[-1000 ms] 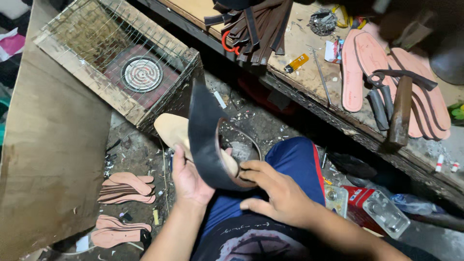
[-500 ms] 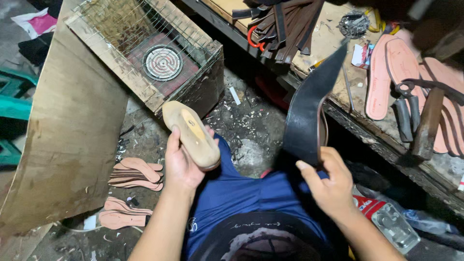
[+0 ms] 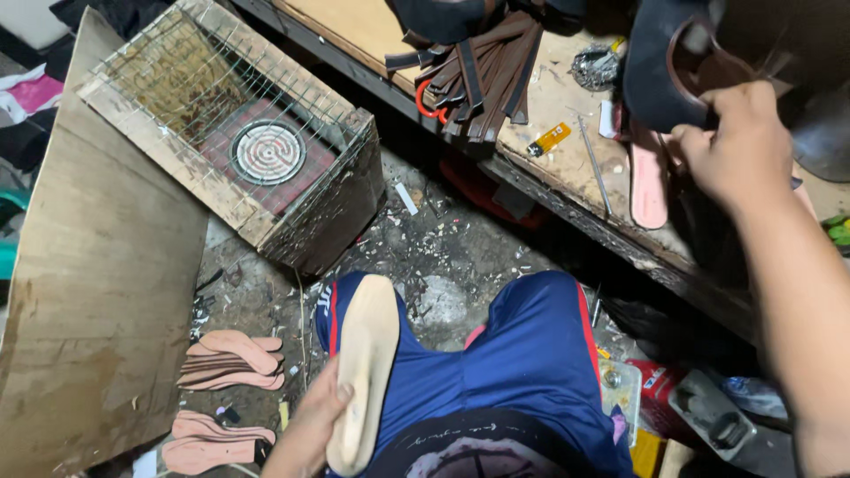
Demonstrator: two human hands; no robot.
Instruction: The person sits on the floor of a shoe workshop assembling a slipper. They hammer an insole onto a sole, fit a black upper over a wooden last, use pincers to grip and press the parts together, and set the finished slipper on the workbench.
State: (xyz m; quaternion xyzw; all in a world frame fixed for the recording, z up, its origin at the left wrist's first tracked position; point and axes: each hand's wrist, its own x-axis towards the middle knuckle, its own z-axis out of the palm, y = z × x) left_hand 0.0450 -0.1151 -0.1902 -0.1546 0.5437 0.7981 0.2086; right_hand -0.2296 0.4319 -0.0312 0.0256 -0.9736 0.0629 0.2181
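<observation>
Insole-shaped tan sole (image 3: 365, 372) sits near the bottom centre, lying lengthwise over the person's left thigh in blue shorts (image 3: 522, 372), its toe pointing away and its heel end near. Going by size: a big sheet of brown cardboard (image 3: 88, 292) fills the left side, leaning against a wooden box (image 3: 221, 133) topped with wire mesh, inside which a round coiled heating element (image 3: 267, 152) shows. A long wooden workbench (image 3: 549, 168) runs across the far right, dusty and cluttered, with a bundle of dark leather straps (image 3: 482, 66) fanned out on it and a pink sole (image 3: 649, 181) lying near its edge. The right hand (image 3: 735, 146) is raised over the bench at the far right, fingers closed around a dark curved leather piece (image 3: 673, 66). The left hand (image 3: 310, 425) is down at the near edge, fingers wrapped on the left side of the tan sole's heel half. On the littered floor to the left lie two small stacks of pink insoles (image 3: 232, 358). A small yellow lighter (image 3: 549, 140) lies on the bench beside the straps.
</observation>
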